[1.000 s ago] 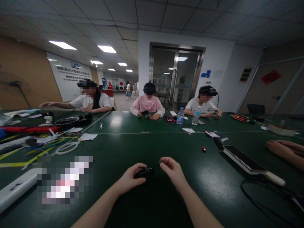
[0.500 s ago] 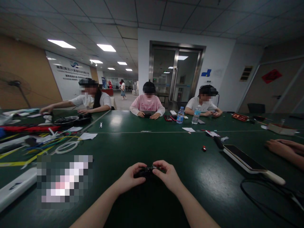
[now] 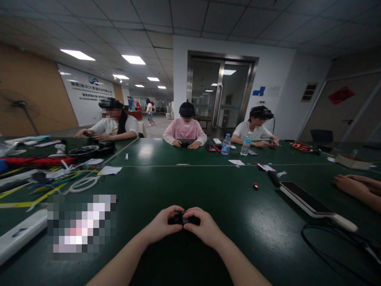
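Small black object, crosswise, partly hidden

on the table before me, my left hand and my right hand have the small object between them. to my left lies a cable coil, with a paper sheet just behind it. to my right lies a flat device, a co-worker's hands farther right. ahead, past the table's seam, one bottle stands just left of another bottle, both right of the person seated across from me; glass doors are behind.
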`<action>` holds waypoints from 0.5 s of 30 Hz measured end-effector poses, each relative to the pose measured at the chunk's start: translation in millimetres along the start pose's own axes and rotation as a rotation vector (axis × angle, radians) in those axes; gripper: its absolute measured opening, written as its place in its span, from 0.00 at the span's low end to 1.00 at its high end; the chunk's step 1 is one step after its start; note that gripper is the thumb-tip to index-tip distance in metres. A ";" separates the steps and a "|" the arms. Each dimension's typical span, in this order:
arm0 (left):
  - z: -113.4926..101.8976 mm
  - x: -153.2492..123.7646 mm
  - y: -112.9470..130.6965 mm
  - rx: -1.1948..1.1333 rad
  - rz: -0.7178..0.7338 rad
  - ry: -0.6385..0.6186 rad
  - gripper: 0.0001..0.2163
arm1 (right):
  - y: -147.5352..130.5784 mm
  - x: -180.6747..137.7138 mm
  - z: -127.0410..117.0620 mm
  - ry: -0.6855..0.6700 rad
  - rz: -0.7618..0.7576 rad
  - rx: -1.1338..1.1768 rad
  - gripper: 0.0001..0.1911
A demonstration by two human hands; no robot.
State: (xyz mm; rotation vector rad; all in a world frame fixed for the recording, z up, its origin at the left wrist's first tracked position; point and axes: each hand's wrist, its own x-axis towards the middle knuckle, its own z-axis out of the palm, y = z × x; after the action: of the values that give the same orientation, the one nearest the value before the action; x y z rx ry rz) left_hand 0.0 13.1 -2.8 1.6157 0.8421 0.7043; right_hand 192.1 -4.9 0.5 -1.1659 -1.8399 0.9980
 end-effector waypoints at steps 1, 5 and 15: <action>0.3 0.0 0.4 0.004 -0.003 0.002 0.20 | 0.3 0.0 0.4 -0.015 0.003 -0.014 0.11; 1.0 -0.6 3.9 0.024 -0.037 0.039 0.20 | 0.2 0.4 0.5 -0.022 0.001 -0.019 0.12; -0.2 -0.5 4.3 0.035 -0.072 0.051 0.19 | -9.2 -2.6 -6.5 -0.055 0.071 0.003 0.14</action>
State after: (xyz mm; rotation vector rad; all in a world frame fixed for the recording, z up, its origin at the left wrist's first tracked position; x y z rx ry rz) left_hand 0.2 12.4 1.5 1.5960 0.9501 0.6857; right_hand 195.2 -8.5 10.9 -1.2202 -1.8503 1.0823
